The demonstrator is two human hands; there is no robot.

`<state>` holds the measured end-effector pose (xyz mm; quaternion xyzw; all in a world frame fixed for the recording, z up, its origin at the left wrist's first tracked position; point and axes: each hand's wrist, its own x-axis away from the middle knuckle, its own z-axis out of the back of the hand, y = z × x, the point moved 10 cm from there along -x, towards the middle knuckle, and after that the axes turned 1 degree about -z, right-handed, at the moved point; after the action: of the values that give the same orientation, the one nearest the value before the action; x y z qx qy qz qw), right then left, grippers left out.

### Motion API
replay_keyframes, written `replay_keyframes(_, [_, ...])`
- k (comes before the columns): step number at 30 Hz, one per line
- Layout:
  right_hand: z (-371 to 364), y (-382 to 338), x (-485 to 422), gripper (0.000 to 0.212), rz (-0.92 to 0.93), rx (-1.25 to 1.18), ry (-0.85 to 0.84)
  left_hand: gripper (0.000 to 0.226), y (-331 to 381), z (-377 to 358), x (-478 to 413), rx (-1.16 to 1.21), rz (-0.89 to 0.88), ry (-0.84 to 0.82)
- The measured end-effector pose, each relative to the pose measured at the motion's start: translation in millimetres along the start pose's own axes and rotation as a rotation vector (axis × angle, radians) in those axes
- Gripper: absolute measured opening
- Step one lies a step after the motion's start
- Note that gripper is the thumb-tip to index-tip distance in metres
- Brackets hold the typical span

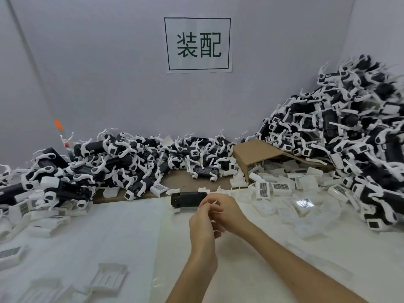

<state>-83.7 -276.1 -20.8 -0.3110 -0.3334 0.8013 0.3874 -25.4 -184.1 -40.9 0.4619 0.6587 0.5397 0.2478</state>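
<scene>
A small white part (pixel 215 202) is pinched between the left hand (pixel 202 218) and the right hand (pixel 229 212), the fingers of both curled round it, over the middle of the tabletop (pixel 122 237). The black body (pixel 189 199) is laid just beyond the fingertips, its long axis running left to right and its bulk stretching leftward, so the left hand is judged better placed. Heaps of black-and-white assemblies (pixel 122 162) are banked along the far wall (pixel 98 73) and high at the right, with a cardboard box (pixel 253 154) and loose white covers (pixel 282 186) between. A sign (pixel 197 44) is fixed above.
</scene>
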Motion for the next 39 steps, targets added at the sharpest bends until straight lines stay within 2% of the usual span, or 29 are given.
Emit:
replay_keyframes(3, [31, 4, 19, 0.010, -0.053, -0.065, 0.132, 0.029, 10, -1, 2, -0.097, -0.153, -0.009])
replay_keyframes(5, [54, -1, 31, 0.017, -0.052, -0.101, 0.249, 0.021, 21, -5, 8, -0.229, -0.327, 0.000])
replay_keyframes(7, [72, -2, 42, 0.025, -0.028, -0.134, 0.337, 0.014, 33, -12, 19, -0.465, -0.538, 0.002])
replay_keyframes(9, [85, -4, 53, 0.026, -0.018, -0.171, 0.389, 0.023, 36, -26, 25, -0.830, -0.715, 0.006])
replay_keyframes(10, [90, -3, 56, 0.025, -0.010, -0.190, 0.399, 0.031, 32, -33, 24, -0.971, -0.757, -0.012])
replay_keyframes(12, [95, -4, 61, 0.023, 0.010, -0.187, 0.406, 0.037, 22, -41, 19, -1.144, -0.731, -0.088])
replay_keyframes(15, [94, -4, 61, 0.022, 0.025, -0.177, 0.353, 0.024, 6, -48, 17, -1.356, -0.748, -0.191])
replay_keyframes(18, [99, 5, 59, 0.025, 0.028, -0.169, 0.363, 0.026, 6, -46, 14, -1.437, -0.800, -0.156])
replay_keyframes(20, [116, 13, 63, 0.032, 0.026, -0.149, 0.471, 0.024, 9, -40, 10, -1.373, -0.786, -0.105])
replay_keyframes(23, [139, 39, 68, 0.026, -0.109, 0.004, 0.596, 0.018, 18, -28, 10, -1.051, -0.709, -0.057])
replay_keyframes(24, [141, 53, 68, 0.028, -0.209, 0.105, 0.562, 0.016, 21, -25, 11, -0.906, -0.681, -0.056])
replay_keyframes(26, [132, 81, 70, 0.051, -0.408, 0.313, 0.366, 0.014, 25, -21, 12, -0.606, -0.586, -0.082])
replay_keyframes(28, [120, 93, 74, 0.057, -0.474, 0.431, 0.219, 0.012, 21, -19, 9, -0.355, -0.429, -0.118])
replay_keyframes(30, [116, 89, 73, 0.040, -0.425, 0.420, 0.214, 0.009, 10, -18, 5, -0.180, -0.239, -0.146])
replay_keyframes(32, [113, 83, 71, 0.031, -0.367, 0.330, 0.231, 0.024, -2, -17, 2, -0.018, -0.079, -0.179])
replay_keyframes(37, [100, 69, 65, 0.034, -0.239, 0.177, 0.192, 0.024, -17, -23, 1, 0.237, 0.109, -0.276])
replay_keyframes(39, [100, 63, 62, 0.035, -0.193, 0.162, 0.205, 0.031, -22, -25, -2, 0.304, 0.156, -0.302])
